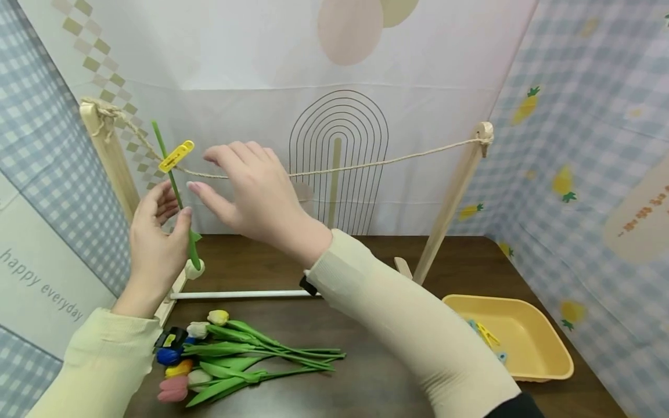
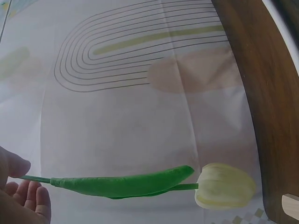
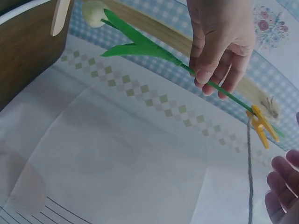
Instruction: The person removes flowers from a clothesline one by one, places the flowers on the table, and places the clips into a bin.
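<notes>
A pale yellow-white artificial tulip (image 2: pixel 226 185) hangs head down by the left post, its stem (image 3: pixel 233 99) crossing the rope (image 1: pixel 360 167). A yellow clothespin (image 1: pixel 176 157) clips the stem at the rope. Below the clip, my left hand (image 1: pixel 157 247) pinches the stem between thumb and fingers. My right hand (image 1: pixel 261 194) is held up just right of the clothespin, thumb and fingers spread apart and holding nothing. In the right wrist view, a gap shows between its fingertips (image 3: pixel 279 184) and the clothespin.
Several more tulips (image 1: pixel 261 348) lie in a bunch on the dark wooden table (image 1: pixel 376 342). Wooden posts (image 1: pixel 452 203) carry the rope, and a white bar (image 1: pixel 245 294) runs low between them. At right stands a yellow basin (image 1: pixel 538 342) with clothespins (image 1: pixel 487 335) inside.
</notes>
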{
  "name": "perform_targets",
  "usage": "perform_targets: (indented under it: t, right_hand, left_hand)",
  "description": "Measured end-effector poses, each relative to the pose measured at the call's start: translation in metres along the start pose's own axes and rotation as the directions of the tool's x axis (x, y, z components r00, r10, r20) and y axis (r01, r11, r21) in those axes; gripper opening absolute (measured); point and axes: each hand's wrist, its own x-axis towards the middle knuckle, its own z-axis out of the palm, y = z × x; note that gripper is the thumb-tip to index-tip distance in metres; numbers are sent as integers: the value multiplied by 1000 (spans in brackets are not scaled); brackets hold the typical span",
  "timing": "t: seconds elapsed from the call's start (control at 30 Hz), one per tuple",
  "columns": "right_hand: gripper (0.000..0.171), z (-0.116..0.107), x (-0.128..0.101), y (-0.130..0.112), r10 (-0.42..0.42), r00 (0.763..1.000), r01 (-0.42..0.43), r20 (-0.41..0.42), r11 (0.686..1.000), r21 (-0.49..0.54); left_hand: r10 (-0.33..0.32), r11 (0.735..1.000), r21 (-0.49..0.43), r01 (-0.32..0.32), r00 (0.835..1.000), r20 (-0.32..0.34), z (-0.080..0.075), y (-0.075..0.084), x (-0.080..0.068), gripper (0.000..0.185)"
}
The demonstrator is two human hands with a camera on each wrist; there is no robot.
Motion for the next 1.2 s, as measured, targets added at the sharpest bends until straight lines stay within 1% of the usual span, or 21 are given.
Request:
perform_targets:
  t: [0.07, 0.13, 0.27, 0.37, 0.43, 0.6, 0.73, 0.83, 0.93, 1.03, 1.13, 1.2]
  right_hand:
    - [43, 4, 8, -2, 45, 997, -43, 57, 998, -36]
    - [46, 7, 14, -5, 87, 990, -80, 108, 994, -69]
    - [49, 12, 23, -12, 143, 976, -125, 167, 985, -117]
    - [50, 14, 27, -17, 160, 973, -137, 166, 980, -143]
    - [45, 15, 29, -19, 171, 972, -147, 162, 978, -148]
    - [29, 17, 30, -21, 187, 971, -168, 150, 977, -131]
    - [21, 19, 29, -20, 174, 973, -161, 154, 982, -94]
    - [17, 19, 27, -22, 150, 976, -138, 160, 987, -87]
    - [16, 19, 24, -24, 109, 988, -97, 107, 989, -109]
    - [18, 18, 20, -24, 54, 999, -53, 6, 992, -111]
    - [19, 13, 14, -24, 10, 995, -17, -99, 998, -67]
    - [19, 9, 9, -24, -19, 986, 15, -167, 1000, -24]
  left_hand:
    - [-1, 1000, 15, 1, 1000, -9, 0, 0, 0, 44]
    - [11, 1000, 11, -11, 1000, -22, 0, -1, 0, 40]
    - [67, 998, -4, -67, 996, -62, 1, -4, 1, 31]
    - [108, 994, -8, -109, 990, -89, 2, -6, 2, 26]
    - [121, 992, -8, -122, 988, -99, 2, -6, 3, 24]
    - [105, 994, 10, -105, 989, -106, 2, -7, 3, 23]
    - [92, 996, 19, -91, 991, -99, 1, -7, 4, 22]
    - [103, 995, 19, -102, 990, -97, 0, -8, 3, 21]
    - [121, 993, 18, -120, 988, -92, 0, -11, 1, 21]
    - [130, 991, 16, -129, 988, -85, -1, -14, -2, 20]
    - [139, 990, 21, -138, 988, -71, -2, -17, -7, 20]
    - [149, 989, 30, -147, 987, -62, -4, -19, -11, 21]
